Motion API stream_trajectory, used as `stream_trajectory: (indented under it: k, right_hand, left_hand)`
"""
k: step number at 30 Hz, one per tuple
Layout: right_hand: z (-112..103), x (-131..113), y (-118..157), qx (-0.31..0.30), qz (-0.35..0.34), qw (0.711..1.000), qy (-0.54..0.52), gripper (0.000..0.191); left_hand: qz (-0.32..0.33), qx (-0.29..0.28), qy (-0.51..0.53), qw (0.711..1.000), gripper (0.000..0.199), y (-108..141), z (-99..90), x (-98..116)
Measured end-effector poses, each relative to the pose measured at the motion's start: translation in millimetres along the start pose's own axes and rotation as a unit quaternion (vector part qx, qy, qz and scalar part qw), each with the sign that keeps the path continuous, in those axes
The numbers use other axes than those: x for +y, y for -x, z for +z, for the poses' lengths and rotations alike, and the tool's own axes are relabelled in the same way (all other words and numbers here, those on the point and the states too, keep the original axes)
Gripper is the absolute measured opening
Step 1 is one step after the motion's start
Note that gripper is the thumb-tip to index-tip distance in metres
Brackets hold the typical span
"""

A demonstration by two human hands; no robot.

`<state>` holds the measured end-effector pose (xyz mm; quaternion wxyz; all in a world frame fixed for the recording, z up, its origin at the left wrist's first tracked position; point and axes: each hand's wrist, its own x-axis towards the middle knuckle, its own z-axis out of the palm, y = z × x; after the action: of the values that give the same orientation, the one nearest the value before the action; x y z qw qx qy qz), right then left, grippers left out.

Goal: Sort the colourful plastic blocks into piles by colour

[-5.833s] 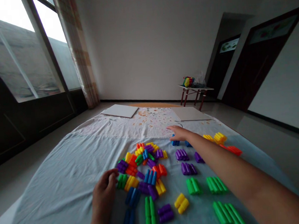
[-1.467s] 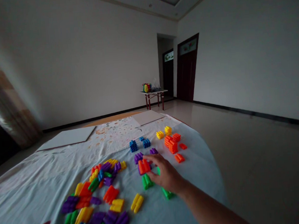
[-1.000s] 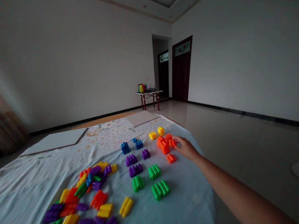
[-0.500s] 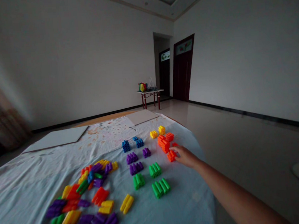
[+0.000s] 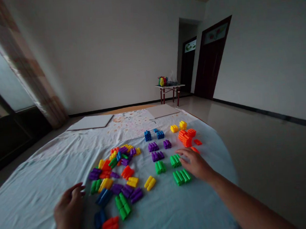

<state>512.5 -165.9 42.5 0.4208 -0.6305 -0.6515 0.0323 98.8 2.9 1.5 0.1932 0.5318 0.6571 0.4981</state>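
Note:
Over the right part of the cloth is my right hand [image 5: 194, 162], its fingers apart and nothing visible in them. Its fingertips are next to a green block [image 5: 175, 160]; I cannot tell if they touch it. Another green block [image 5: 182, 177] lies just below, and an orange block cluster [image 5: 185, 138] sits beyond the hand. My left hand [image 5: 69, 208] rests at the left of a mixed pile of plastic building blocks, fingers loosely bent and apart, holding nothing visible. Close to it are a green block [image 5: 96, 186] and a blue block [image 5: 104, 197].
Blocks grouped by colour include yellow [image 5: 182, 125], blue [image 5: 147, 135] and purple [image 5: 153, 147]. Two pale boards [image 5: 90, 122] lie at the table's far side. A small table [image 5: 170, 86] with a colourful bag stands beyond. The cloth's rounded edge runs along the right.
My right hand has drawn back from the orange blocks toward the green ones. More of my left hand shows beside the pile. The view has turned left and down.

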Motion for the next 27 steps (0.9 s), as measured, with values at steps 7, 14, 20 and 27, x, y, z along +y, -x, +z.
stream_trajectory:
  k: [7,14,20,27]
  right_hand:
    - [83.9,-97.7,6.7,-0.172,-0.113,0.972,-0.113,0.03]
    - [120.3,-101.1,8.5,-0.203,-0.112,0.972,-0.026,0.037]
    - [120.1,-97.8,14.7,-0.175,-0.105,0.978,-0.047,0.031]
    - [117.4,-102.4,16.1,-0.181,-0.086,0.98,0.005,0.034]
  left_hand:
    - [-0.042,-0.018,0.044,0.998,0.038,1.0,5.0,-5.3]
    - [-0.037,-0.027,0.076,0.996,0.037,1.2,4.7,-7.4]
    - [-0.038,-0.027,0.106,0.993,0.035,4.2,4.8,-5.5]
    - [-0.033,-0.02,0.135,0.99,0.035,9.6,1.7,-2.4]
